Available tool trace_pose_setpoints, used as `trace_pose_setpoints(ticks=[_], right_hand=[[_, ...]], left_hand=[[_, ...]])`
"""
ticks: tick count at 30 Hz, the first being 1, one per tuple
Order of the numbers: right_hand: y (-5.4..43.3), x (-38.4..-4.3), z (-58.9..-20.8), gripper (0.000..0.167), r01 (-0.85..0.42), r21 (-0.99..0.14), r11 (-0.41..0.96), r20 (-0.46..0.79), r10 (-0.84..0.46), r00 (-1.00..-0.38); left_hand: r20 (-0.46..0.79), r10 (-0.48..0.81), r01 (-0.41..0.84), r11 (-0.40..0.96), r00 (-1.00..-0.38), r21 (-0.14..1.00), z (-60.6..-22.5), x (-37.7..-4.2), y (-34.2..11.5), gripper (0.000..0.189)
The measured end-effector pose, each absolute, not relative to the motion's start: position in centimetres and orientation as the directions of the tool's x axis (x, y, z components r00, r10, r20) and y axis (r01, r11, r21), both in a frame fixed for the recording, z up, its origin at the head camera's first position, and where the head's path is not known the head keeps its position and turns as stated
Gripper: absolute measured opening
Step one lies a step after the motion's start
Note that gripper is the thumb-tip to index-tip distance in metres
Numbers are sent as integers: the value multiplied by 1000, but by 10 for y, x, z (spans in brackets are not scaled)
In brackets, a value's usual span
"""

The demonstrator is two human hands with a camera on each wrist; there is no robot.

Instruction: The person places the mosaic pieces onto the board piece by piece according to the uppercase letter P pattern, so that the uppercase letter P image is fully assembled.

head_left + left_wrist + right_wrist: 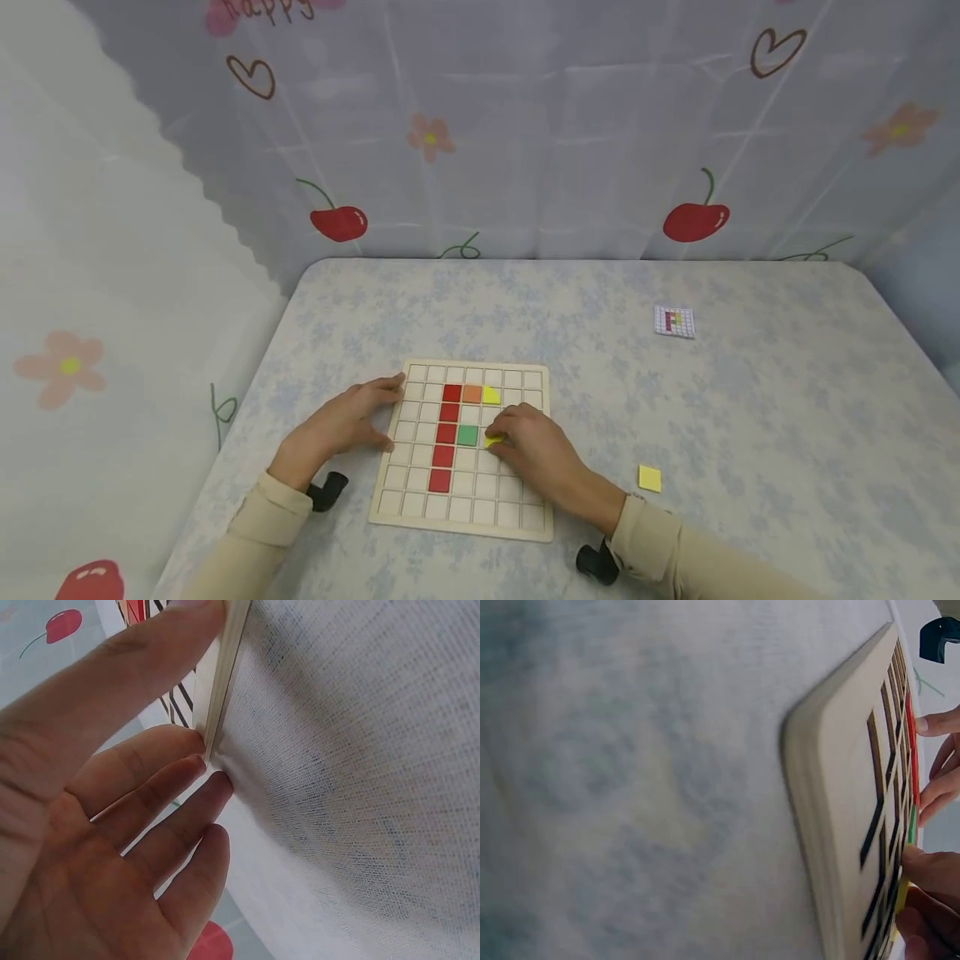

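A wooden grid board [465,530] lies flat on the table. Several red square tiles [446,433] form a column in its grid. To the right of the top red tile are an orange tile [472,394] and a yellow tile with one cut corner [491,396]; a green tile [467,435] sits beside the middle red one. My right hand [538,450] pinches a small yellow tile [492,441] over the grid, right of the green tile; fingers partly hide it. My left hand [341,427] touches the board's left edge with thumb and extended fingers.
A loose yellow square tile [649,478] lies on the table right of the board. Farther back sits a small card [674,322] printed with a coloured grid pattern. A patterned curtain [555,150] hangs behind the table. Black devices [327,492] are at both wrists.
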State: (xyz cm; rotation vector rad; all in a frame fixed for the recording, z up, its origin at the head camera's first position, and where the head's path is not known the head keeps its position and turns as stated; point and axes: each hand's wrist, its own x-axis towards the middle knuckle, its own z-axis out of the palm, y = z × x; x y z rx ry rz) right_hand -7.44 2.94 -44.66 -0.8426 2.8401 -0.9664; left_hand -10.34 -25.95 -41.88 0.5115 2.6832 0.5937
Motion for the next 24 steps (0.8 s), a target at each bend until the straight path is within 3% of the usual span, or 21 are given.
trace_pose_setpoints(ticks=[16, 24], right_hand=[[23, -78, -444, 13, -590, -519, 619, 227, -566, -793], [23, -78, -442, 17, -581, -506, 637, 182, -580, -794]], left_hand=[[-260, 409, 264, 852, -874, 453, -416, -105, -261, 77], [-276, 392, 243, 860, -877, 449, -417, -104, -261, 77]])
